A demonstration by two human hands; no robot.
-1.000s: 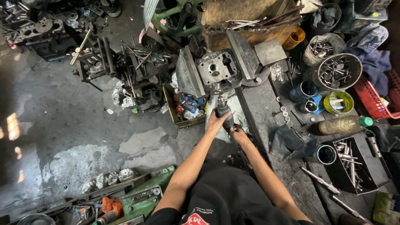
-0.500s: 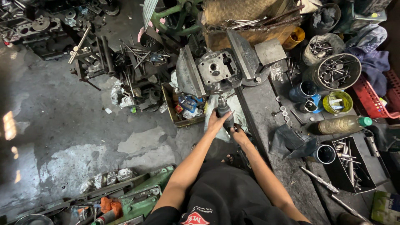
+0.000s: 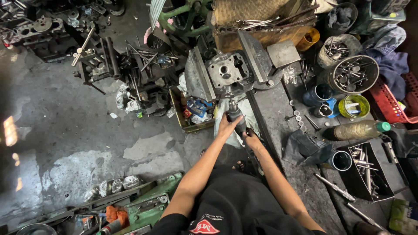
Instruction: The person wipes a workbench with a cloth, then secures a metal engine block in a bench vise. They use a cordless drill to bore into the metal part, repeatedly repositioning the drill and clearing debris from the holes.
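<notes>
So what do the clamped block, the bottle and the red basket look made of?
The clamped block looks like cast metal: dull grey, matte, with machined bores. The bottle seems clear plastic with a green cap, showing yellowish liquid. The red basket is probably moulded plastic, given its slotted walls.
</notes>
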